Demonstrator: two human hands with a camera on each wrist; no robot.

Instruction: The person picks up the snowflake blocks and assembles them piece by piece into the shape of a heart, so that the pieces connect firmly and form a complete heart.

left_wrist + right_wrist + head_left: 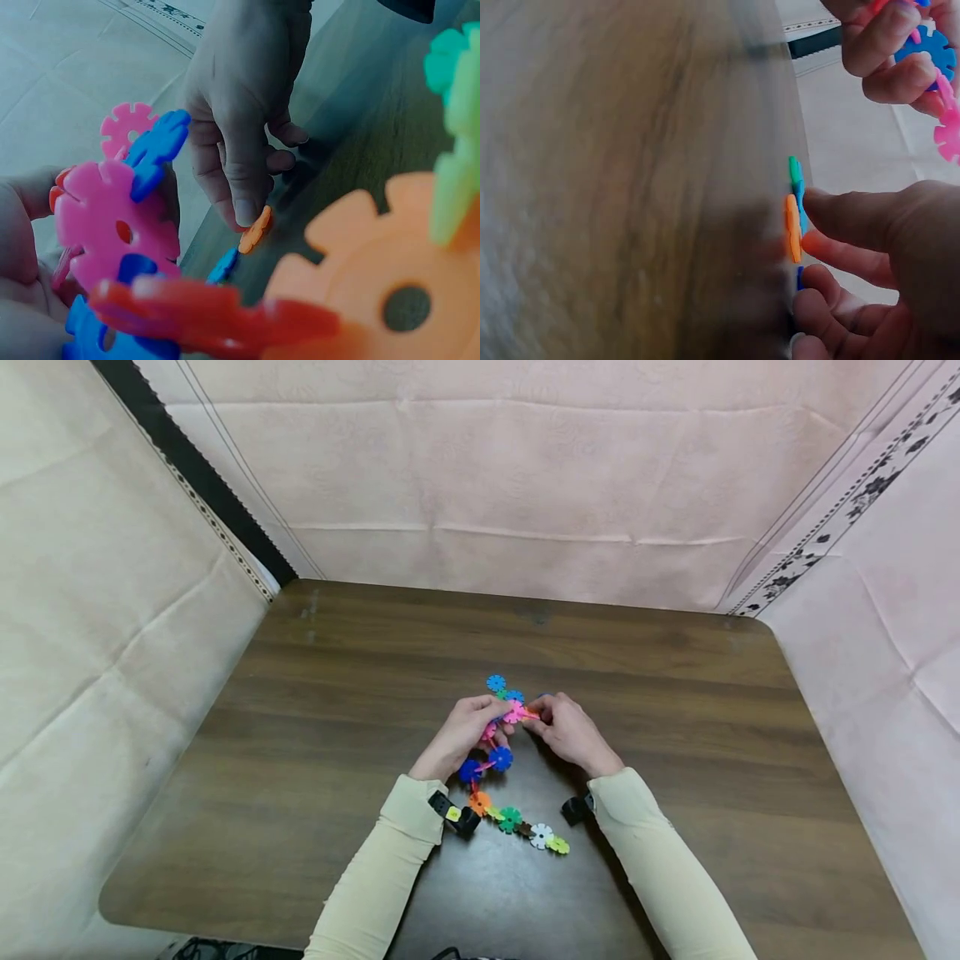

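Note:
My left hand point(467, 728) grips a chain of notched plastic discs, with pink discs point(112, 225) and blue discs point(159, 154) at its fingers. From there the chain runs down past an orange disc point(480, 803) and a green disc point(510, 819) to a yellow-green one point(558, 845). My right hand point(573, 733) reaches low over the table, its thumb and forefinger at a loose orange disc point(793, 229). Those two fingertips stand apart beside it, without a visible pinch. Blue and green loose discs point(496, 682) lie just beyond.
A brown wood-grain table point(360, 635) with rounded corners carries everything. Pale cloth point(487, 468) hangs behind it and on both sides. A black camera point(576, 810) is strapped at the right wrist, another point(463, 821) at the left.

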